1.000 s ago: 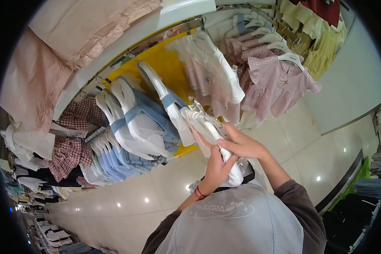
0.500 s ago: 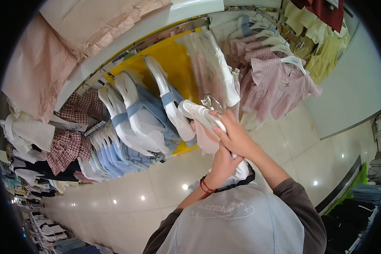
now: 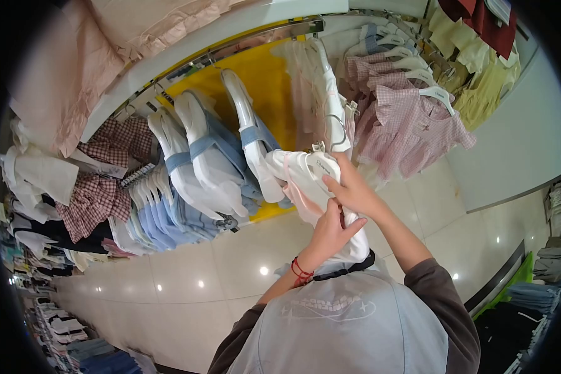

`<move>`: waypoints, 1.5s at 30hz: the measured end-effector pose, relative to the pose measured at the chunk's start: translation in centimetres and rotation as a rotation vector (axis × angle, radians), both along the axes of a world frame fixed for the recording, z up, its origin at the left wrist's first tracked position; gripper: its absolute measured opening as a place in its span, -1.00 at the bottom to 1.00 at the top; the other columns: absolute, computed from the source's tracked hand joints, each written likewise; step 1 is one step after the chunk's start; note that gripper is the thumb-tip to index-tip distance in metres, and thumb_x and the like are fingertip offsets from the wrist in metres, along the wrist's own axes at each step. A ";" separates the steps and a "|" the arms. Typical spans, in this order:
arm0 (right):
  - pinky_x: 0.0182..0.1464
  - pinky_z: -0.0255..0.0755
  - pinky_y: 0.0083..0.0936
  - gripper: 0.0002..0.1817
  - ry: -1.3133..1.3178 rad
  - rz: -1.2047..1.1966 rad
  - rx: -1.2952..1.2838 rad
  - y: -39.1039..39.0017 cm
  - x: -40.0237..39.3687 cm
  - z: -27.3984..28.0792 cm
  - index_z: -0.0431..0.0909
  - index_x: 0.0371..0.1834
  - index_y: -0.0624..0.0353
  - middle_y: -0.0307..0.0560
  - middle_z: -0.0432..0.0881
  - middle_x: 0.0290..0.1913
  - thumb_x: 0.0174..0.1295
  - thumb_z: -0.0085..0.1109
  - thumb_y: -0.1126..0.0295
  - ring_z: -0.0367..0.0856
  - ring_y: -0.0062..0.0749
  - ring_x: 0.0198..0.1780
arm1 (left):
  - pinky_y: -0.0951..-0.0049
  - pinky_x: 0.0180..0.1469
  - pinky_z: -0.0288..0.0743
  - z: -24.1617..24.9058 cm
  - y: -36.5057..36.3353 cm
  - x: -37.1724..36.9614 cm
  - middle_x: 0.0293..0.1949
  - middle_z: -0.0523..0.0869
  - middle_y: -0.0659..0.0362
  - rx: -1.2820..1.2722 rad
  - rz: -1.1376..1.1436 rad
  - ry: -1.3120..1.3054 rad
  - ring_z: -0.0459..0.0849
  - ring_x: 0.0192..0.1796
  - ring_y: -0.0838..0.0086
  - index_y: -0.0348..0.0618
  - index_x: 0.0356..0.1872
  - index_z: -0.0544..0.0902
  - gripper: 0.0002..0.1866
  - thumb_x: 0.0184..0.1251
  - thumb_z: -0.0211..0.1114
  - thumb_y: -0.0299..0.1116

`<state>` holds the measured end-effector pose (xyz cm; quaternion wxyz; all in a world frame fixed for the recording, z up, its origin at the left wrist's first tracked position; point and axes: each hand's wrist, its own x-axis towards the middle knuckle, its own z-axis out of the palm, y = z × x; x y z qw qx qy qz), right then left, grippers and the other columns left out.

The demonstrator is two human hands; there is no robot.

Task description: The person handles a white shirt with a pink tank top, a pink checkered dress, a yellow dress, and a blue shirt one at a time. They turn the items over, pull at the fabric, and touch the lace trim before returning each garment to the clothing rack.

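In front of my chest I hold a white hanger [image 3: 324,166] carrying a white and pale pink garment [image 3: 300,201]. My right hand [image 3: 355,192] is closed around the hanger's right part, its thumb lying over the front. Just below, my left hand [image 3: 331,232], with red cords at the wrist, is closed on the garment's white cloth, which bunches out below the fingers [image 3: 350,251]. The palm side of both hands is hidden. The hanger's metal hook points up toward the rail. Close on the left hangs a blue-and-white garment [image 3: 263,163] on its own hanger.
A chrome rail [image 3: 243,42] curves along the wall before a yellow panel [image 3: 268,81]. Pink checked dresses [image 3: 417,128] hang right, blue and white clothes [image 3: 212,149] left. Folded jeans [image 3: 533,293] lie at the far right, above the tiled floor [image 3: 230,268].
The hanger has turned so its flat front with the label now faces me, and its hook stands higher. My right hand has shifted slightly right, and the view has moved a little.
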<state>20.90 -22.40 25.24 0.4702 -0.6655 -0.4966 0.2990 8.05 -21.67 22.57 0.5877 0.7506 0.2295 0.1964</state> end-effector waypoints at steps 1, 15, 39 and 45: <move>0.17 0.18 -0.35 -0.44 -0.094 -0.001 0.069 0.6 0.4 -0.1 0.11 0.16 0.33 0.25 0.29 0.11 0.09 0.07 0.42 0.30 0.05 0.15 | 0.57 -0.37 0.36 -0.3 0.2 0.0 -0.38 0.46 0.17 -0.042 -0.041 -0.013 0.45 -0.40 0.60 -0.32 -0.12 0.27 -0.59 0.11 0.28 -0.43; 0.01 0.33 -0.19 -0.48 -0.487 -0.086 0.202 15.6 5.7 8.6 0.28 0.05 0.32 0.32 0.50 -0.13 -0.01 0.10 0.35 0.46 0.12 -0.03 | 0.40 0.08 0.28 -0.8 3.4 -4.3 -0.15 0.46 0.02 0.228 0.305 -0.178 0.45 -0.04 0.31 -0.31 -0.01 0.30 -0.60 0.15 0.20 -0.45; -0.06 0.35 -0.40 -0.42 -0.469 -0.131 0.275 20.1 8.2 3.6 0.28 0.06 0.41 0.24 0.44 -0.06 -0.01 0.20 0.31 0.48 -0.13 -0.08 | 0.26 0.20 0.16 -3.5 7.6 2.3 0.06 0.34 -0.07 0.347 0.462 -0.227 0.30 0.15 0.08 -0.31 0.09 0.25 -0.47 0.07 0.23 -0.47; 0.21 0.15 -0.40 -0.27 -0.170 -0.087 0.381 18.1 8.3 0.2 0.13 0.17 0.40 0.22 0.26 0.13 -0.01 0.25 0.27 0.27 -0.12 0.18 | 0.32 0.15 0.24 -3.0 13.1 4.5 0.04 0.37 -0.03 0.379 0.415 -0.326 0.37 0.12 0.23 -0.28 0.11 0.24 -0.48 0.08 0.17 -0.57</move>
